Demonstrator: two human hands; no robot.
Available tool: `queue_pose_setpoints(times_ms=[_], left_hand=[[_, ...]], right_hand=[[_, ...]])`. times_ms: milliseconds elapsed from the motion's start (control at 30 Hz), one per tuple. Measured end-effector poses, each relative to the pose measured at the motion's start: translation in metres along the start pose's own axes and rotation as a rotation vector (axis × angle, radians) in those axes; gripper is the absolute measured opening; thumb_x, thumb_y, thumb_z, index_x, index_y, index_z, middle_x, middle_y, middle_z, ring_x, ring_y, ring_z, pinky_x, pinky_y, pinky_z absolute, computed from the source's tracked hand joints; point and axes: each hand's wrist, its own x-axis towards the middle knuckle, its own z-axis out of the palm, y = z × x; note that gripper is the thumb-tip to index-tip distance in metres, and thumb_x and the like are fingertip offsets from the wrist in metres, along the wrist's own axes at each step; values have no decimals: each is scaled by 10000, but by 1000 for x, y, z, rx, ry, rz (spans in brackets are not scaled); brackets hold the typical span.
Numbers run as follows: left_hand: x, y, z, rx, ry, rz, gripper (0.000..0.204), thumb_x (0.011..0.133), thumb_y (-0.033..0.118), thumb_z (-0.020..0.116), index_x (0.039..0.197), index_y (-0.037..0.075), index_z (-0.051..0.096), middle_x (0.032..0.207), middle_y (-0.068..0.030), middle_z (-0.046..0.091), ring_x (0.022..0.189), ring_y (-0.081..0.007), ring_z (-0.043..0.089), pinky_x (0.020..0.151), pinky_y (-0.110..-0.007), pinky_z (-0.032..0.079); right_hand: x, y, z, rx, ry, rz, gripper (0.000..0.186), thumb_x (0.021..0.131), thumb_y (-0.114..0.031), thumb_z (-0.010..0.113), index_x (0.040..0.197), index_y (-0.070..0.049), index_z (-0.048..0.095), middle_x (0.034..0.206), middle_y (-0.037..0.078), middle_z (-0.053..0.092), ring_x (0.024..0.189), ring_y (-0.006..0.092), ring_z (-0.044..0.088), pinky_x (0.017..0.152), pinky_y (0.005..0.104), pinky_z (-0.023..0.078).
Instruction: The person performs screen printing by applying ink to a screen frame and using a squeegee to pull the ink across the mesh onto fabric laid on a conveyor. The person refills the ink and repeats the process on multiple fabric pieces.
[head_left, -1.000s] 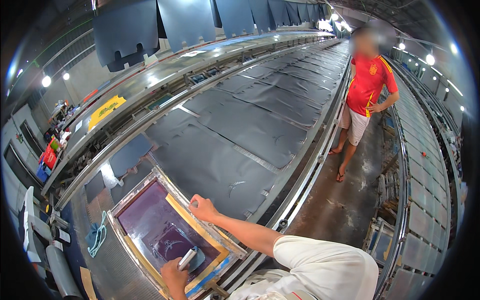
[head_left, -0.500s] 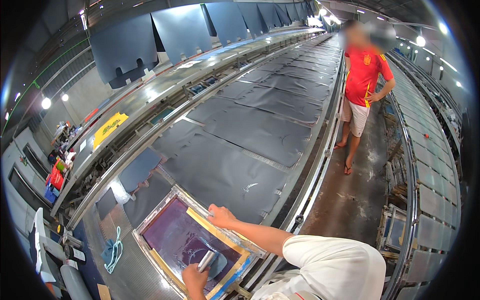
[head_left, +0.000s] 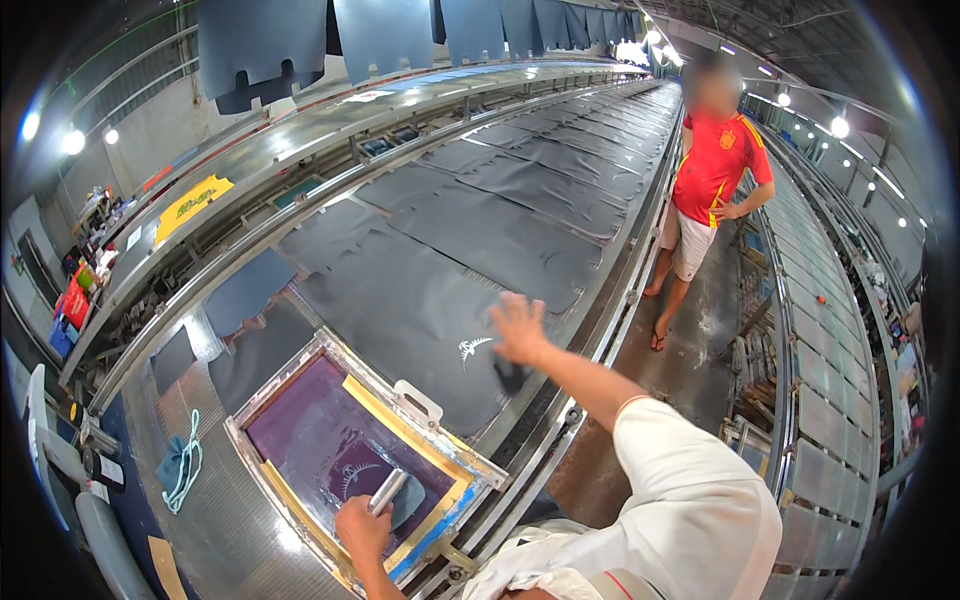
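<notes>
Gripping the squeegee (head_left: 388, 492), the left hand (head_left: 362, 528) has its fingers curled about the bar; the right hand (head_left: 518, 330) grasps nothing, its fingers spread and released above the dark cloth (head_left: 385, 310). Whether the right fingertips touch that cloth, I cannot tell.

From the left fingers the squeegee's long axis slants away and to the right, inside the frame (head_left: 467, 452) — the left hand is much the nearer to it, with the right well apart, beyond the frame's right side. How firmly the squeegee meets the mesh (head_left: 300, 430) does not show. Just beyond the left fingers a pale fern pattern (head_left: 355, 478) appears in the mesh.

The frame's long sides run away and to the left from the left hand. A white handle (head_left: 418, 403) lies along the right one, parallel to it: ahead and to the right of the left fingers, nearer the body and to the left of the right fingers — between the hands, neither plainly closer.

The white print (head_left: 470, 349) is on the cloth, near the right fingers, to their left and slightly toward the body.

Left of the left hand, a mask (head_left: 178, 468) rests on the table (head_left: 235, 490). Well beyond it is a yellow cloth (head_left: 190, 208). Beyond the right fingers, to their right, stands a person (head_left: 718, 170) in red.
</notes>
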Motion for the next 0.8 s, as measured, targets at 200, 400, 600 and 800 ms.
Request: queue_pose_setpoints(times_ms=[200,400,600,800], left_hand=[[5,-1,-6,17,-20,-14,259,678,223,853,783,32,714,794,-178,662,764,-397,642,694,-486,483],[4,1,-7,-59,-7,6,249,679,202,849,789,27,711,777,-174,652,756,-392,636,689,-481,480],[2,-2,-2,4,15,10,274,677,206,853,829,20,720,790,-174,660,770,-389,641,709,-479,487],[2,-1,-3,-17,-14,-4,274,681,209,854,836,24,724,809,-180,662,794,-394,638,720,-482,484]], right_hand=[[-42,-2,-27,858,-19,189,374,941,-348,653,1230,-111,654,739,159,712,728,412,688,704,456,565],[-179,-65,-35,910,-252,225,211,917,-307,667,969,-119,746,759,136,708,714,356,684,639,455,534],[-180,-79,-55,867,-282,169,224,936,-316,631,946,-122,743,759,110,712,714,336,688,634,449,532],[-179,-78,-51,850,-320,161,242,939,-330,618,948,-121,742,796,105,721,745,328,695,639,444,533]])
